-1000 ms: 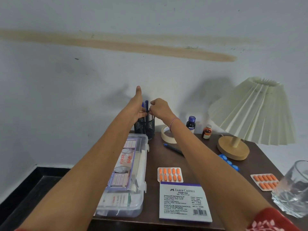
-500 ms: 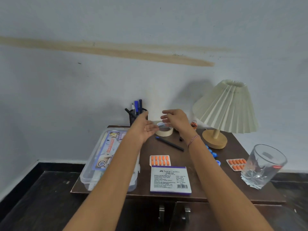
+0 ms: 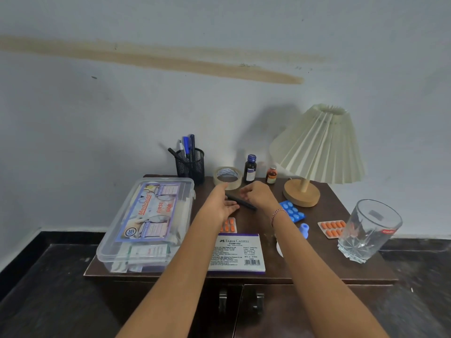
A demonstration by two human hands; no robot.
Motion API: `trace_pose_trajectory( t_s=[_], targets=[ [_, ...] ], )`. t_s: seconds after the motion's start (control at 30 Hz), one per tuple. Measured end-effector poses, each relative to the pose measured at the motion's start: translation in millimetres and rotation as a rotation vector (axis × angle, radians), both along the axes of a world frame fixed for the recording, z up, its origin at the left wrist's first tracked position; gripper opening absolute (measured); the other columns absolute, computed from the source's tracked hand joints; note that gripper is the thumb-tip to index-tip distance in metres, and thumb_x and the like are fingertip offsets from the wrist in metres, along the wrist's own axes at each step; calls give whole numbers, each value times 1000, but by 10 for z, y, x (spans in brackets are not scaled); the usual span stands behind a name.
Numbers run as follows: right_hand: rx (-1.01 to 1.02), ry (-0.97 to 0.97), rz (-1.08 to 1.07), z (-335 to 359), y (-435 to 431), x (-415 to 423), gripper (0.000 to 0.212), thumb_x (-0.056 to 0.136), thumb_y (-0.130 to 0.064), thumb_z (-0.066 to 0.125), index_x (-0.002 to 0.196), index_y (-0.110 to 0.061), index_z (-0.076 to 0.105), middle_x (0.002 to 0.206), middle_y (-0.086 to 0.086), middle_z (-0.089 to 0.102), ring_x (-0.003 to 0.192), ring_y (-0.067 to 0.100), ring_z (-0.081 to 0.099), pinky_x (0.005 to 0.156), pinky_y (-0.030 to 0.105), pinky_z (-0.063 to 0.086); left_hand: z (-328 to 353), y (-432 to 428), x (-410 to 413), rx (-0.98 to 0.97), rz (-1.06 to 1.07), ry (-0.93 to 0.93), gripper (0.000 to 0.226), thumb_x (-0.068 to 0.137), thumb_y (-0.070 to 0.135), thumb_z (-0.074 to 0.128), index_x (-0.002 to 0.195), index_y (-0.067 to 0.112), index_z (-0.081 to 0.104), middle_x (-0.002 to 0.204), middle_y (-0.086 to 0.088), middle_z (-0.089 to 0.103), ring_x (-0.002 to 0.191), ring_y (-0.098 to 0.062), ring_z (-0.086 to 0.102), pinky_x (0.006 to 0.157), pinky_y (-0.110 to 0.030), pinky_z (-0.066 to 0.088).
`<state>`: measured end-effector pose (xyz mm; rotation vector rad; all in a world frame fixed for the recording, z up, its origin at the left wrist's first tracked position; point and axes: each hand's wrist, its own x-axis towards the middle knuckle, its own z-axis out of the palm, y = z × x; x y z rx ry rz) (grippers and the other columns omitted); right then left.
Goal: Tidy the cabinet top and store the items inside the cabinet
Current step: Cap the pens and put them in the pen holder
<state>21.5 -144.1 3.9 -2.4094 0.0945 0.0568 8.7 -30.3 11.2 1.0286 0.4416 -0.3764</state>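
Observation:
On the dark wooden cabinet top [image 3: 307,267] a black pen [image 3: 248,206] lies at a slant near the middle. My right hand [image 3: 260,196] hovers over it with curled fingers at its shaft; whether they grip it I cannot tell. My left hand [image 3: 223,203] is beside the pen's left end, palm open and empty. Behind the hands stand a black mesh pen holder [image 3: 192,168] with several pens, a tape roll [image 3: 227,176], a dark bottle [image 3: 250,169] and a small brown bottle [image 3: 271,175].
A clear first-aid box [image 3: 146,220] fills the left side. A stamp pad box [image 3: 236,253] lies at the front edge, an orange blister pack [image 3: 230,225] behind it. At the right are a blue blister pack [image 3: 292,211], another orange pack [image 3: 331,229], a glass [image 3: 368,230] and a lamp [image 3: 317,147]. The cabinet doors [image 3: 223,303] are closed.
Both hands left the pen holder and came back and down, past the tape roll, to the black pen. The camera view pulled back and tilted down.

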Motion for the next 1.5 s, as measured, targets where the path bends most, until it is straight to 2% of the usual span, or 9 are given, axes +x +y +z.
trace_pose_trajectory(
  t_s=[0.27,0.6,0.67,0.8,0.9,1.0,1.2,1.33,1.5],
  targets=[
    [80,45,-6,-103,-68,28,32,88,6,50,114,-3,67,112,12,70,96,16,64,92,24,49,-94,14,66,-38,20,9,54,95,20,50,141,-1,29,131,-32,45,120,-40,51,96,-42,46],
    [141,0,15,-110,-55,-23,32,84,-2,65,115,-9,67,116,8,69,110,19,62,101,32,47,-147,67,77,-34,19,26,50,93,12,51,135,-5,32,128,-31,47,115,-40,55,85,-43,50],
    [188,-12,20,-99,-60,-40,33,83,-1,65,115,-9,67,113,8,70,108,18,63,97,29,49,-156,85,93,-29,32,25,44,94,9,51,132,-7,35,119,-31,52,110,-39,58,85,-44,50],
    [291,-74,68,-60,-81,-60,33,82,1,66,115,-6,67,107,10,72,101,18,67,84,18,51,-154,102,114,73,20,-36,26,93,4,51,117,-8,54,88,-22,64,73,-26,64,76,-36,52],
    [338,-90,102,-16,-84,-66,34,81,-1,68,114,-6,67,105,9,72,90,10,66,71,10,50,-147,123,104,144,31,-69,22,91,6,59,107,-8,61,74,-16,65,67,-22,65,67,-32,56],
    [354,-96,129,11,-77,-67,34,80,-1,69,113,-6,68,102,8,72,89,9,66,73,9,50,-146,153,83,190,68,-111,22,86,6,65,104,-7,61,75,-15,67,66,-20,67,54,-26,59],
    [410,-109,69,22,-191,18,28,88,-4,63,115,-3,65,107,13,70,91,12,65,78,13,53,-96,199,53,324,94,-250,30,90,8,60,116,-7,55,104,-22,67,86,-24,66,78,-32,55],
    [203,-188,-179,22,-451,158,30,93,0,45,117,3,63,117,22,65,109,30,62,101,39,48,-40,257,48,419,138,-355,30,91,8,59,117,-5,55,102,-18,65,83,-21,66,79,-29,54],
    [-210,-156,-147,-33,-385,159,34,96,-8,42,123,-8,63,127,15,61,116,32,56,100,33,41,-15,271,26,533,148,-458,19,90,8,61,107,1,60,80,-4,63,69,-13,64,71,-27,56]
  ],
)
